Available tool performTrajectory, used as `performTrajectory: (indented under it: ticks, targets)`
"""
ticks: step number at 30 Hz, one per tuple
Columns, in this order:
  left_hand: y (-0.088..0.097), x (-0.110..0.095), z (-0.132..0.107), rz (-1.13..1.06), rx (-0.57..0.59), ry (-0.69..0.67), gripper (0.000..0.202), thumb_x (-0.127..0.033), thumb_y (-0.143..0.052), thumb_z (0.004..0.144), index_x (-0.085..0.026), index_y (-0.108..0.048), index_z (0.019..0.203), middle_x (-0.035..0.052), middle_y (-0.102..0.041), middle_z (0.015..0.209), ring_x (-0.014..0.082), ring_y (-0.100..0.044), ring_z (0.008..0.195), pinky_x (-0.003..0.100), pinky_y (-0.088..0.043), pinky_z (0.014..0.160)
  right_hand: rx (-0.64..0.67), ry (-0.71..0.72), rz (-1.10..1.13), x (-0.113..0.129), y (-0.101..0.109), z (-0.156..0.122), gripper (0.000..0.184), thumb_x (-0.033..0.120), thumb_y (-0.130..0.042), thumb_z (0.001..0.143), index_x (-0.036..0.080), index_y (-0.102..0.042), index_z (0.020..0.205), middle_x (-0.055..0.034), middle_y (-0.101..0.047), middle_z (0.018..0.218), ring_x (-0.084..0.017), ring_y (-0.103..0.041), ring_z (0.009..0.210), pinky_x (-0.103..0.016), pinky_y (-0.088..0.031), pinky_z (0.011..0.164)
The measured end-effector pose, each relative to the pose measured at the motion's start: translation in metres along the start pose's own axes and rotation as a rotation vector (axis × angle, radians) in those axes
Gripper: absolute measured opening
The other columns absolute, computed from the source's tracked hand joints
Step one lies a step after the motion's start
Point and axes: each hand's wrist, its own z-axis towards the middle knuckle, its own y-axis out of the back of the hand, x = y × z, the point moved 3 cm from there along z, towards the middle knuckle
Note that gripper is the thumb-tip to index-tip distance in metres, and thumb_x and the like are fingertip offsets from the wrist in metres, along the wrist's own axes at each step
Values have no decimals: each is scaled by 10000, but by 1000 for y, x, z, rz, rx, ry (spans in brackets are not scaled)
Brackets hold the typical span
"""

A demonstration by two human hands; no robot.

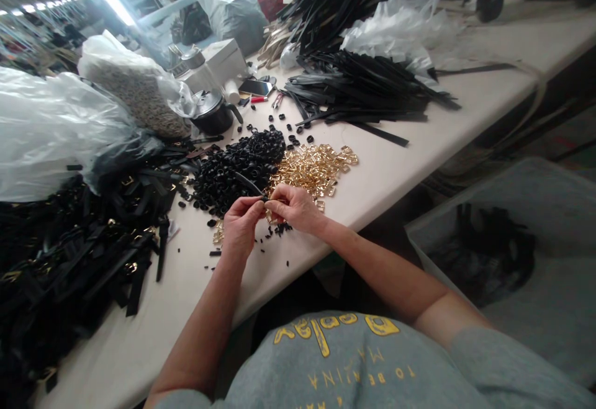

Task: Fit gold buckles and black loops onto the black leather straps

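Observation:
My left hand (243, 221) and my right hand (294, 207) meet at the front of the table, fingertips pinched together. Between them is a thin black strap (249, 182), one end of it sticking up and to the left. A gold buckle seems to be at my right fingertips, but it is too small to make out surely. Just beyond my hands lie a heap of black strap loops (237, 161) and, to its right, a pile of gold buckles (311, 167). Small black scraps (282, 229) lie under my hands.
Finished-looking buckled black straps (93, 254) cover the left of the table (195, 303). Long black strips (363, 86) lie at the back right. A black pot (214, 114), a phone (255, 87) and a filled plastic bag (135, 83) stand behind. A clear-lined bin (559, 229) is at the right.

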Motion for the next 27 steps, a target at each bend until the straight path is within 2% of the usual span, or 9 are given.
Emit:
performTrajectory:
  ticks: [2,6,8,12,21,24,27]
  targets:
    - [1,-1,0,4,-2,-10,319,-351,-882,558,-167,-716,758,10,-703,740,87,-625,615,207,-534,627,55,-40,105,1,1,0,346,475,-714,800,177,-541,778,32,-635,604,-95,-596,508,-209,-497,508]
    - [8,-5,4,24,-46,-38,330,-359,-875,557,-157,-696,747,12,-701,745,84,-621,597,205,-521,604,237,-122,235,6,4,-1,294,418,-700,822,152,-597,896,-22,-712,768,-122,-693,676,-271,-593,681]
    - [11,-5,6,30,-59,-36,328,-347,-879,551,-154,-690,736,9,-697,734,81,-616,589,203,-513,604,196,-124,184,7,7,-1,230,357,-684,839,148,-597,884,-22,-712,765,-121,-696,663,-272,-599,678]
    - [10,-4,5,64,-32,-54,297,-327,-878,568,-157,-705,741,5,-689,705,75,-593,577,198,-493,600,50,-72,2,6,9,0,114,245,-621,867,152,-579,818,4,-683,679,-108,-677,576,-210,-564,564]
    - [9,-1,1,246,36,-98,266,-342,-849,639,-160,-737,798,-2,-657,659,78,-537,565,205,-448,570,47,3,-98,-4,4,0,141,290,-607,878,161,-578,830,-15,-693,702,-130,-682,593,-222,-545,553]
    - [10,-2,1,283,36,-124,257,-359,-824,678,-163,-748,827,5,-669,673,87,-546,578,211,-458,579,93,-4,-46,-3,4,0,162,313,-626,865,156,-594,889,-24,-705,743,-131,-688,640,-227,-551,585]
    - [6,-1,-1,299,96,-130,261,-376,-793,715,-168,-755,868,24,-705,747,104,-591,621,232,-502,623,95,-57,-25,-2,5,2,243,357,-677,823,154,-600,933,-21,-703,731,-131,-676,628,-219,-532,559]
